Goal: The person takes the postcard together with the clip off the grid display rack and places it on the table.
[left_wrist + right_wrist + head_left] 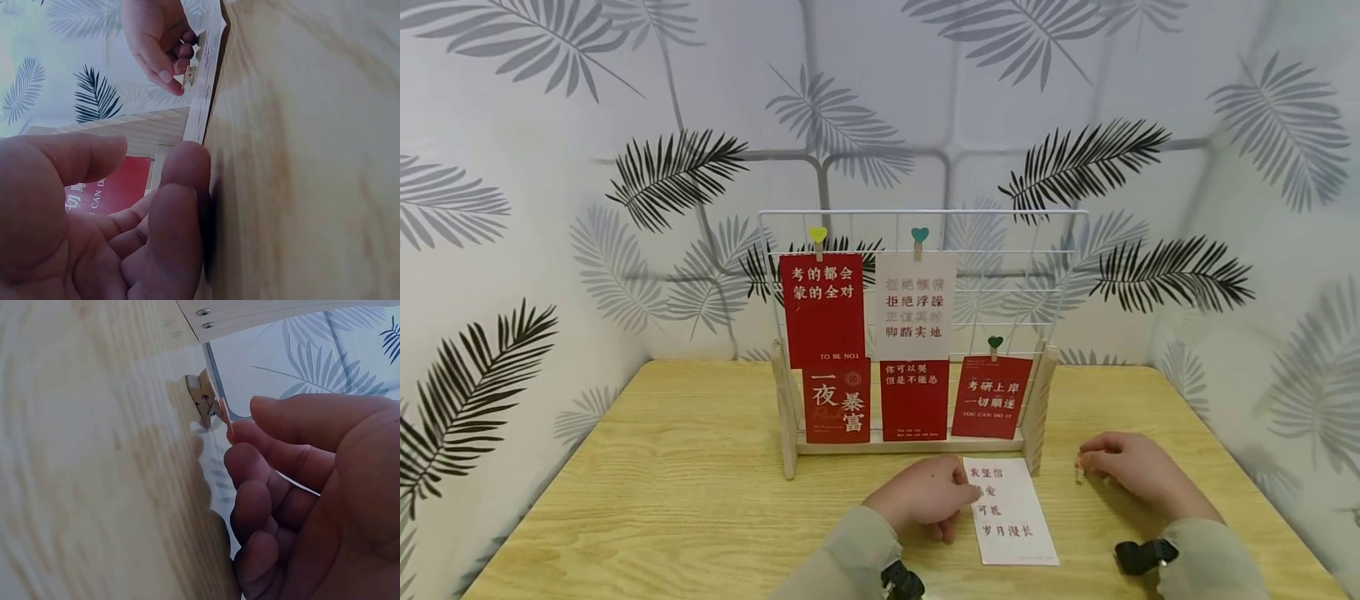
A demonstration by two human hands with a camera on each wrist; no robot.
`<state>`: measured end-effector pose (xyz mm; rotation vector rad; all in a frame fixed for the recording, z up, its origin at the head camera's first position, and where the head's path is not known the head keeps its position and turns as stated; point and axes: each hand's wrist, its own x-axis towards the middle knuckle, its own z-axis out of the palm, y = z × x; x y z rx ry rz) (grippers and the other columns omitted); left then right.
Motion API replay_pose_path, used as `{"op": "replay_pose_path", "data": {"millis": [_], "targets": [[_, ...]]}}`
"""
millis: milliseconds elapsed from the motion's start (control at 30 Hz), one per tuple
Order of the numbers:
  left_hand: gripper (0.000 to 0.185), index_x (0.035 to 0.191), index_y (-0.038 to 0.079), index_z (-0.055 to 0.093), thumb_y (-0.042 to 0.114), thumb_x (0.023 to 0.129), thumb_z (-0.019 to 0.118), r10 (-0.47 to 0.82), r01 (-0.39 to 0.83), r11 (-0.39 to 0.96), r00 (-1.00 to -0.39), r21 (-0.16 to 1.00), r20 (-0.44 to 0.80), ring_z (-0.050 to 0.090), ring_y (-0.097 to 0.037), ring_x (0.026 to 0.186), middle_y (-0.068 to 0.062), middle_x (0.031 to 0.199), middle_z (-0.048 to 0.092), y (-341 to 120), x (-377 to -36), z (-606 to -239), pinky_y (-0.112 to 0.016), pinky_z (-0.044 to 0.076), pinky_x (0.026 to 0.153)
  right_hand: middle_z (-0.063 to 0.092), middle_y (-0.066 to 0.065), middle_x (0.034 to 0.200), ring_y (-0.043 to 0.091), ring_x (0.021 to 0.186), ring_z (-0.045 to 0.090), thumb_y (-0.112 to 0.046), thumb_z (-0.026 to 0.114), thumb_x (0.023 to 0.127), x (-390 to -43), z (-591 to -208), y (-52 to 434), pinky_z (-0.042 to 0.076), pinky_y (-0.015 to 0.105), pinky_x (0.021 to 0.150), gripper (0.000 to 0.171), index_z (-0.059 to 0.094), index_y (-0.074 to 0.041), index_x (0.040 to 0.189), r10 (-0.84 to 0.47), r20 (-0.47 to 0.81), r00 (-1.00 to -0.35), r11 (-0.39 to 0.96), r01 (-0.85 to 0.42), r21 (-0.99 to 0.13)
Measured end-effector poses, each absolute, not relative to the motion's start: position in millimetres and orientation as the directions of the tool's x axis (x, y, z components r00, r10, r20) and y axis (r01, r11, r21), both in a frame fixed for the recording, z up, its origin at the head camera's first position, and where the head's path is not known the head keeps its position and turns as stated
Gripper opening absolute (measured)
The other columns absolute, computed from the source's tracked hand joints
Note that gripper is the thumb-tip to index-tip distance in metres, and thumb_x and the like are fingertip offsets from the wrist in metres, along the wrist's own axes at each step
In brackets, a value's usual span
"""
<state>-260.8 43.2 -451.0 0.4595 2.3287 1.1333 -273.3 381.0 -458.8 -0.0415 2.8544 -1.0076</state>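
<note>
Left hand (925, 498) lies on the table (685, 500) in the head view, fingers relaxed, their tips resting on the left edge of the white card (1011, 510). That card lies flat just in front of the display rack (917, 333). Right hand (1131, 471) sits right of the card, apart from it, fingertips touching a small wooden clip (1079, 472) standing on the table.

Left wrist view: left hand (106, 231) fills the lower left, fingers loosely extended, fingertip against the card (203, 87) edge. Beyond, the right hand (159, 40) has fingers curled about the clip (190, 75), beside the card's far edge.

Right wrist view: right hand (312, 487) close up, thumb and forefinger reaching toward the clip (201, 399), nearly touching; whether they actually pinch it I cannot tell.
</note>
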Motion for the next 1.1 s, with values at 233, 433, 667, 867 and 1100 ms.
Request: {"op": "replay_pose_path", "data": {"millis": [233, 433, 667, 867, 1100], "targets": [[0.020, 0.096, 0.017, 0.060, 0.036, 0.099, 0.064, 0.477, 0.096, 0.608, -0.838, 0.788, -0.266, 0.065, -0.024, 0.054, -0.009, 0.069, 0.064, 45, -261, -451, -0.034, 0.051, 0.055, 0.071, 0.004, 0.098, 0.018, 0.080, 0.061, -0.032, 0.065, 0.099, -273, -460, 381, 0.051, 0.033, 0.069, 0.040, 0.068, 0.000, 0.123, -0.056, -0.089, -0.994, 0.754, 0.016, -0.656], [0.018, 0.102, 0.018, 0.060, 0.035, 0.099, 0.065, 0.460, 0.094, 0.580, -0.857, 0.809, -0.230, 0.062, -0.025, 0.052, -0.009, 0.065, 0.066, 44, -261, -451, -0.035, 0.048, 0.053, 0.071, 0.004, 0.096, 0.019, 0.081, 0.060, -0.029, 0.063, 0.101, -272, -456, 375, 0.050, 0.033, 0.069, 0.037, 0.067, 0.000, 0.124, -0.092, -0.056, -0.994, 0.727, -0.029, -0.686], [0.020, 0.109, 0.021, 0.059, 0.036, 0.098, 0.066, 0.425, 0.090, 0.553, -0.886, 0.829, -0.187, 0.060, -0.024, 0.054, -0.009, 0.067, 0.066, 43, -264, -446, -0.034, 0.047, 0.054, 0.071, 0.006, 0.092, 0.022, 0.083, 0.062, -0.026, 0.059, 0.103, -273, -448, 371, 0.053, 0.036, 0.068, 0.038, 0.063, 0.004, 0.127, -0.104, -0.052, -0.993, 0.695, -0.035, -0.718], [0.021, 0.112, 0.021, 0.060, 0.034, 0.098, 0.067, 0.406, 0.102, 0.542, -0.901, 0.834, -0.154, 0.062, -0.023, 0.058, -0.005, 0.074, 0.065, 42, -264, -444, -0.034, 0.048, 0.059, 0.069, 0.010, 0.110, 0.022, 0.092, 0.061, -0.034, 0.059, 0.103, -272, -444, 368, 0.051, 0.037, 0.070, 0.040, 0.066, -0.003, 0.127, -0.098, -0.037, -0.994, 0.740, -0.048, -0.671], [0.019, 0.111, 0.020, 0.060, 0.032, 0.098, 0.066, 0.396, 0.129, 0.492, -0.914, 0.861, -0.089, 0.066, -0.022, 0.062, -0.002, 0.085, 0.065, 40, -265, -442, -0.034, 0.050, 0.058, 0.068, 0.012, 0.119, 0.024, 0.093, 0.063, -0.037, 0.057, 0.104, -269, -434, 363, 0.051, 0.038, 0.071, 0.042, 0.066, -0.004, 0.128, -0.095, -0.016, -0.995, 0.736, -0.060, -0.674]]}}
